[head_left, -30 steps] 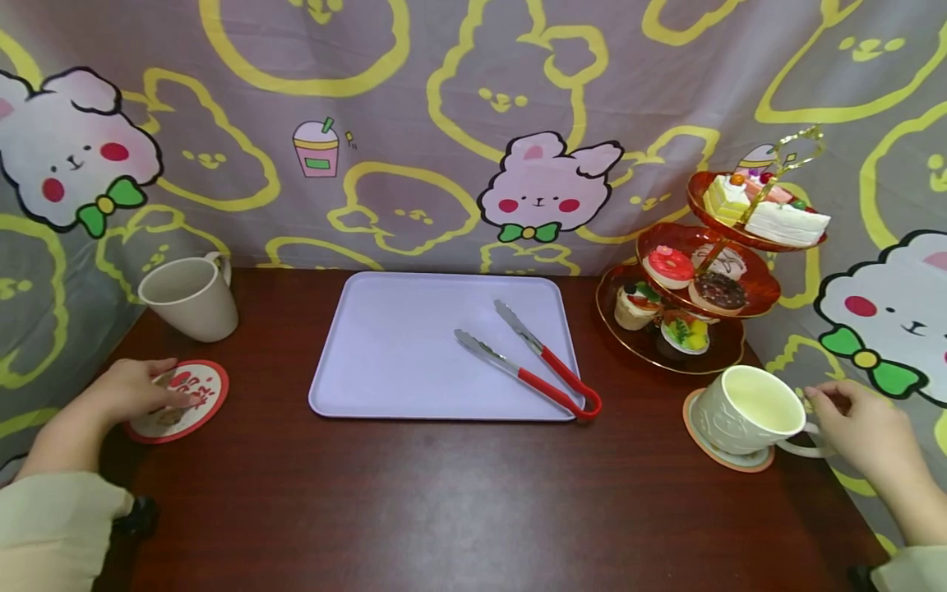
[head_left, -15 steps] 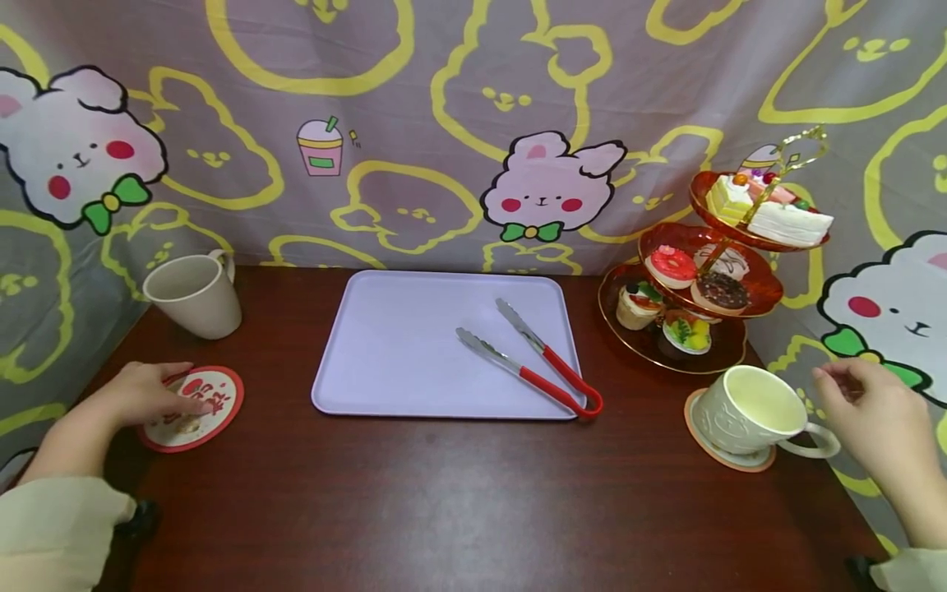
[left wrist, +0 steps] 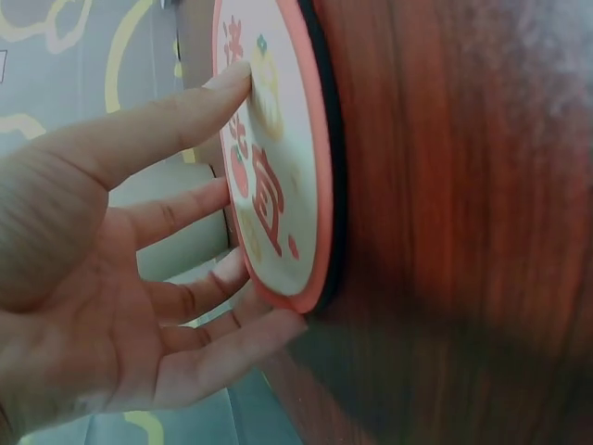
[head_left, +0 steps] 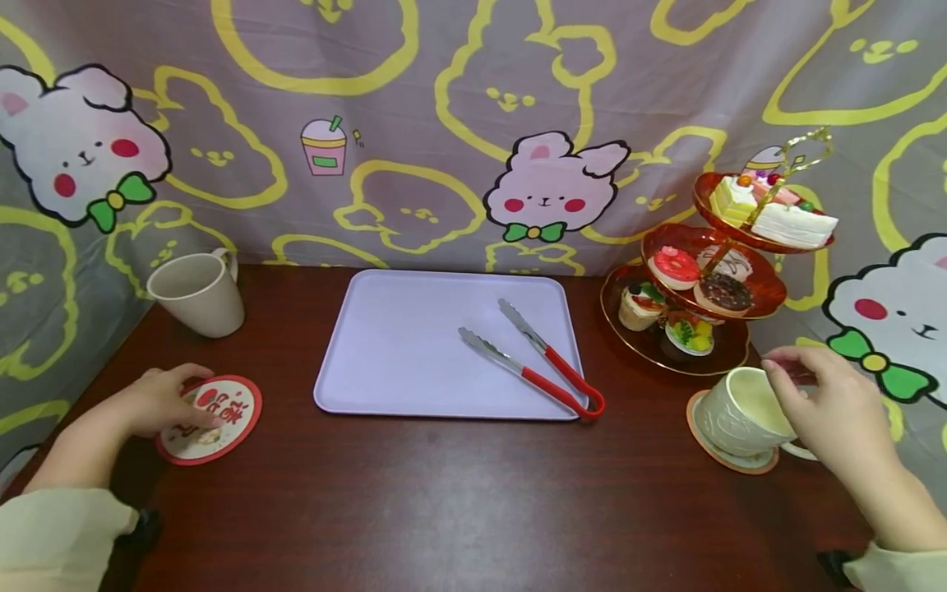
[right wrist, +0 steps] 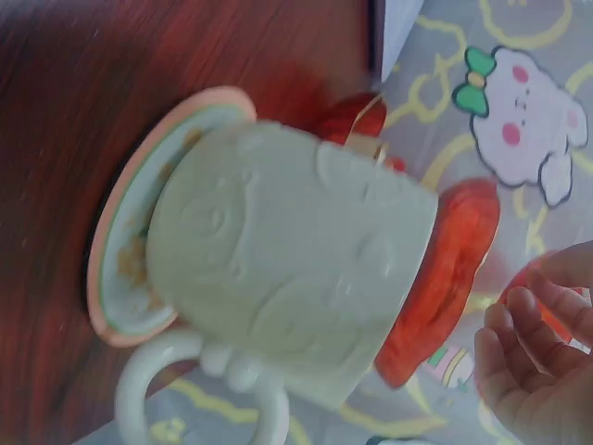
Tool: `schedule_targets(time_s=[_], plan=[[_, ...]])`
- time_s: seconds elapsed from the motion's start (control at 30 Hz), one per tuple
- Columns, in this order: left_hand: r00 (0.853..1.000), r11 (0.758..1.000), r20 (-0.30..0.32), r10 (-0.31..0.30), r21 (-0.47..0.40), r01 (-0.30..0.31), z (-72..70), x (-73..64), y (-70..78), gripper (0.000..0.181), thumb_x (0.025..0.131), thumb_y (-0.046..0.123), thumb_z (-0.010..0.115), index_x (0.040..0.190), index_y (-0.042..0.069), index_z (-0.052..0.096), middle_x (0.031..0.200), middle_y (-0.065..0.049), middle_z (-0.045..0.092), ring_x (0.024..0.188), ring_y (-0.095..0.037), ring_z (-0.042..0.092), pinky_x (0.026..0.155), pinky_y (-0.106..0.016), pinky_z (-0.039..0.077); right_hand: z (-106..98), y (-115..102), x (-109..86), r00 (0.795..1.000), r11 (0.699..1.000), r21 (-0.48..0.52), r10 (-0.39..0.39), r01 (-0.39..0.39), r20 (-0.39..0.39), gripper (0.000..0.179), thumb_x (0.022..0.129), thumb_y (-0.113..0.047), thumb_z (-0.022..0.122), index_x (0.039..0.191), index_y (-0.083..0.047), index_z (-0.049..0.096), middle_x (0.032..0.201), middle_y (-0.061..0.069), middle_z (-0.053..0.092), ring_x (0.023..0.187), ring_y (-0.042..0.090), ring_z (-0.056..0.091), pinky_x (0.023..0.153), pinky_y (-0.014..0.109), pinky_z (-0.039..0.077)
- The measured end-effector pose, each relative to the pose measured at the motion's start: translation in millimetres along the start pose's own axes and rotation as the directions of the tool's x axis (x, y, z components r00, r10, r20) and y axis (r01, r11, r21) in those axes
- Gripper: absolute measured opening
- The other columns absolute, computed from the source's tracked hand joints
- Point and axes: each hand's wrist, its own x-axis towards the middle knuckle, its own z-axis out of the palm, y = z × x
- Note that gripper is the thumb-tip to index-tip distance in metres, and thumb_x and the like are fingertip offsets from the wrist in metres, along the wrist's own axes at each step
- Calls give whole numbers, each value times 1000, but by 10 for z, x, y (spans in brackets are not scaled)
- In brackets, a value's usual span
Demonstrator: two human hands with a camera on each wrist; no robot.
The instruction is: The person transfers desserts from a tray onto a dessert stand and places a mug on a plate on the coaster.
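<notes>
At the left of the table, my left hand [head_left: 159,403] grips a round red-rimmed coaster [head_left: 242,403]. In the left wrist view the thumb rests on the coaster's [left wrist: 292,185] printed face and the other fingers line its edge. Behind that hand stands a plain beige mug [head_left: 200,296]. My right hand [head_left: 843,403] hovers over the handle side of a pale embossed mug [head_left: 728,423], its fingers loosely curled around nothing. This mug [right wrist: 278,250] sits on an orange-rimmed coaster [right wrist: 109,278], apart from the fingers in the right wrist view.
A lilac tray [head_left: 399,353] lies mid-table at the back. Red-handled tongs [head_left: 543,382] lie spread on it, the handle end crossing its front right corner. At the back right rises a three-tier stand [head_left: 773,300] bearing cakes and donuts. A patterned cloth [head_left: 414,99] hangs behind.
The left hand has slid its coaster right and nearer the table's front. The right hand has left the pale mug's handle, moving up and then left over the mug.
</notes>
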Motion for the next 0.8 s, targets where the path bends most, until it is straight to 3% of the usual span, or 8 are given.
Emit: schedule_targets(time_s=[0.1, 0.2, 0.57, 0.8], plan=[[1000, 1000, 9, 20, 3, -20, 27, -2, 46, 88, 77, 36, 89, 132, -17, 45, 105, -35, 51, 99, -48, 45, 74, -45, 47, 66, -70, 7, 999, 997, 57, -50, 50, -6, 15, 89, 2, 71, 103, 3, 72, 91, 15, 64, 87, -21, 37, 70, 17, 37], [999, 999, 23, 36, 2, -37, 66, -14, 119, 87, 76, 35, 89, 132, -15, 46, 102, -30, 53, 97, -44, 47, 74, -46, 46, 133, -146, 4, 994, 990, 91, -110, 111, -16, 22, 86, 4, 73, 108, 1, 72, 91, 11, 63, 89, -16, 41, 71, 20, 37], [997, 998, 44, 59, -13, -59, 205, -84, 378, 82, 73, 32, 91, 131, -9, 49, 100, -22, 53, 95, -38, 50, 72, -39, 44, 361, -464, 6, 963, 949, 168, -268, 268, -23, 29, 78, 8, 77, 105, -2, 73, 90, 2, 63, 85, -2, 50, 73, 13, 39], [996, 998, 66, 62, -21, -61, 287, -104, 544, 81, 72, 29, 92, 132, -6, 50, 102, -23, 50, 93, -36, 51, 73, -43, 48, 479, -610, -6, 945, 928, 238, -315, 288, 86, 36, 78, 8, 79, 110, -6, 71, 95, 1, 66, 86, 8, 55, 75, 10, 42]])
